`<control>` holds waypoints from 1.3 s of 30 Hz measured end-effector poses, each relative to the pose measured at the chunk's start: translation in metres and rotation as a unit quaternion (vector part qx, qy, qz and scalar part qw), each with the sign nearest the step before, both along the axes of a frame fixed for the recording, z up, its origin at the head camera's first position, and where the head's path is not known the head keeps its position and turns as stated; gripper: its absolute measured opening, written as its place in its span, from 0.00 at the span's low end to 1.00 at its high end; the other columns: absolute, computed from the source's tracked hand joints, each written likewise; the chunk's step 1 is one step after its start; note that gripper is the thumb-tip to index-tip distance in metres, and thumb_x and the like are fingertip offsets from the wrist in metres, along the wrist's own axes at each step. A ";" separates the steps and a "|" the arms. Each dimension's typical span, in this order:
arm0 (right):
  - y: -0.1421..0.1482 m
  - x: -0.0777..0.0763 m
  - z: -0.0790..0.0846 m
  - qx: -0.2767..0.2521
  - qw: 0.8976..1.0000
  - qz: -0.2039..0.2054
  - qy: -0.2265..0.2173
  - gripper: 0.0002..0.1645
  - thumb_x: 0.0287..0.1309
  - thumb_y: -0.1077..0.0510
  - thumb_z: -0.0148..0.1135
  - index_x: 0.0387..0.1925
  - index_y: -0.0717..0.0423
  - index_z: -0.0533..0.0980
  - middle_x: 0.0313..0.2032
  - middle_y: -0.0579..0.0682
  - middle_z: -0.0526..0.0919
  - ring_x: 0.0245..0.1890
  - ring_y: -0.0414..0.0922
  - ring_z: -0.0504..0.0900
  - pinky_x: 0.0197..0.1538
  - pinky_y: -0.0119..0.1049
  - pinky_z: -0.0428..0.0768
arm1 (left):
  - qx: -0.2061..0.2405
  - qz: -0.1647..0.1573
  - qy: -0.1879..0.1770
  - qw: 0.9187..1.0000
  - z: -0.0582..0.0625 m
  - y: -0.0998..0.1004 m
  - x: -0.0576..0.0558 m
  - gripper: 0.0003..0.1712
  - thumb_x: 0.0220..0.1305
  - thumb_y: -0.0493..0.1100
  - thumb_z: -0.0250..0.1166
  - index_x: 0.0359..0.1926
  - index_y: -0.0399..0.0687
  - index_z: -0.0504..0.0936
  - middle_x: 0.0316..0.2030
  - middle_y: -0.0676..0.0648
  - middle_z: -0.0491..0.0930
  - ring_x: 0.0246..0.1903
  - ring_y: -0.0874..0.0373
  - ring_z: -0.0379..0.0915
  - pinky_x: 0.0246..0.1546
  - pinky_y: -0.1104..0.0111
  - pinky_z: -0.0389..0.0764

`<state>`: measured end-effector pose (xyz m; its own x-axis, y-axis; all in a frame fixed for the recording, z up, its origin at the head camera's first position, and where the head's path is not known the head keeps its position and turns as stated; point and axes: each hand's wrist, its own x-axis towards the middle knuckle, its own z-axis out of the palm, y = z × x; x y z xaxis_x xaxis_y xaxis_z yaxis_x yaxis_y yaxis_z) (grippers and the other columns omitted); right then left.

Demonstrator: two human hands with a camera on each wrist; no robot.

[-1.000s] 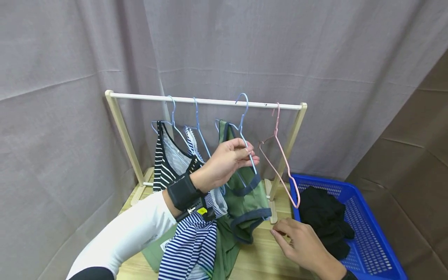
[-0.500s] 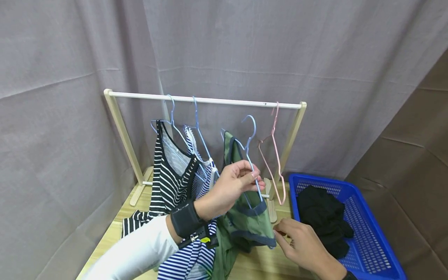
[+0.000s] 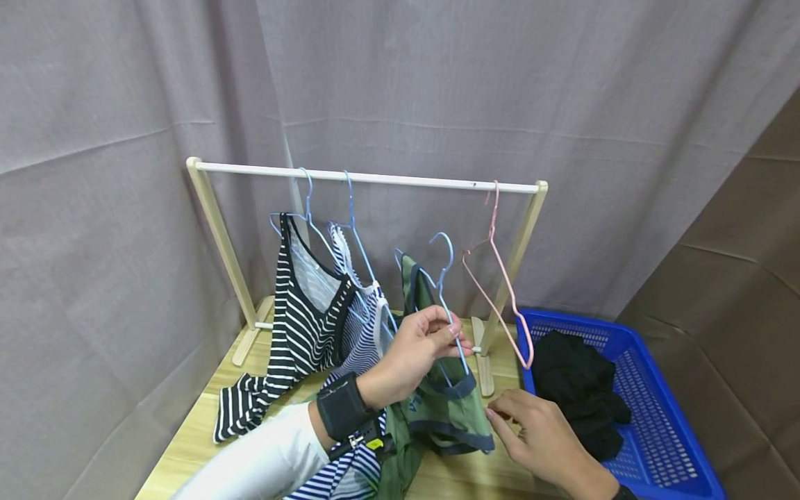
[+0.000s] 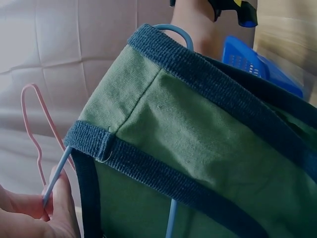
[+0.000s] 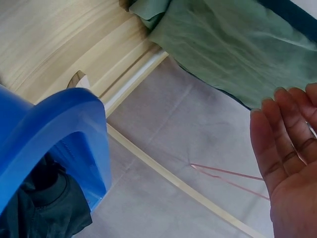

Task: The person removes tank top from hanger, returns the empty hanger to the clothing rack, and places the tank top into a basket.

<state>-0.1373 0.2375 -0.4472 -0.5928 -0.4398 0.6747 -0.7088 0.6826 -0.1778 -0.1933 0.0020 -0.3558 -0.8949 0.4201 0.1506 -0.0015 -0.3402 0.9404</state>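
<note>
My left hand [image 3: 403, 357] pinches the side of a light blue hanger [image 3: 445, 295], whose hook is in front of and below the rack's bar. A green tank top [image 3: 459, 417] with navy trim hangs on that hanger. In the left wrist view, the hanger [image 4: 58, 171] passes between thumb and fingers, and one end goes under the top's shoulder strap [image 4: 116, 89]. My right hand [image 3: 540, 437] is beside the top's right edge, its fingers slightly bent and holding nothing. In the right wrist view, these fingers [image 5: 285, 129] lie close to the green cloth [image 5: 223, 54]; contact is unclear.
A white bar [image 3: 394, 179] on wooden legs carries a black-striped top [image 3: 296, 312], a blue-striped top [image 3: 362, 326] on blue hangers, and a bare pink hanger [image 3: 500, 271]. At right stands a blue basket [image 3: 662, 410] with black clothing [image 3: 578, 396] inside.
My left hand has brought the blue hanger and green top down from bar height, slightly rightward, towards my right hand. The right hand has stayed nearly still. The pink hanger has swung.
</note>
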 end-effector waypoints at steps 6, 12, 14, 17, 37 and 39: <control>-0.001 0.000 0.004 -0.026 0.999 0.006 0.019 0.21 0.46 0.70 0.79 0.31 0.39 0.83 0.30 0.31 0.80 0.30 0.25 0.75 0.31 0.17 0.75 | -0.004 -0.002 0.001 1.000 -0.002 0.001 -0.001 0.03 0.80 0.30 0.55 0.47 0.33 0.75 0.37 0.50 0.81 0.40 0.63 0.85 0.50 0.70 0.92; -0.001 0.000 0.012 -0.059 0.997 0.026 0.044 0.12 0.57 0.67 0.74 0.38 0.47 0.86 0.31 0.35 0.82 0.29 0.27 0.71 0.29 0.15 0.70 | -0.003 0.000 0.007 1.000 0.000 0.002 -0.003 0.03 0.79 0.30 0.56 0.46 0.35 0.76 0.36 0.52 0.81 0.39 0.63 0.85 0.51 0.68 0.93; -0.003 -0.001 0.016 -0.075 0.995 0.039 0.055 0.08 0.63 0.65 0.71 0.40 0.48 0.86 0.32 0.38 0.85 0.30 0.29 0.74 0.29 0.16 0.72 | -0.003 -0.003 0.010 1.000 0.000 0.003 -0.004 0.03 0.80 0.30 0.56 0.47 0.34 0.76 0.36 0.52 0.82 0.39 0.62 0.86 0.51 0.68 0.93; -0.005 -0.001 0.020 -0.093 0.992 0.053 0.071 0.06 0.71 0.63 0.66 0.41 0.51 0.87 0.35 0.43 0.88 0.33 0.32 0.80 0.34 0.19 0.78 | -0.003 -0.005 0.011 1.000 0.001 0.003 -0.005 0.03 0.80 0.30 0.56 0.48 0.32 0.75 0.36 0.52 0.82 0.39 0.62 0.86 0.51 0.68 0.93; -0.035 0.016 0.039 -0.134 0.991 0.018 0.013 0.22 0.49 0.74 0.76 0.45 0.53 0.87 0.35 0.44 0.90 0.33 0.34 0.86 0.32 0.19 0.85 | 0.010 0.001 0.016 1.000 -0.002 0.002 -0.003 0.04 0.80 0.32 0.56 0.48 0.32 0.75 0.36 0.52 0.82 0.39 0.61 0.86 0.52 0.67 0.93; -0.037 0.017 0.040 -0.132 0.991 0.012 -0.008 0.21 0.50 0.74 0.76 0.43 0.53 0.86 0.33 0.42 0.89 0.32 0.33 0.85 0.32 0.18 0.85 | 0.012 0.001 0.015 1.000 -0.002 0.002 -0.003 0.04 0.80 0.32 0.57 0.48 0.32 0.75 0.36 0.52 0.83 0.39 0.62 0.87 0.51 0.67 0.93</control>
<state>-0.1202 0.2002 -0.4076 -0.5948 -0.2636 0.7595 -0.7208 0.5931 -0.3586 -0.1963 0.0037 -0.3575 -0.8905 0.4148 0.1869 0.0269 -0.3621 0.9317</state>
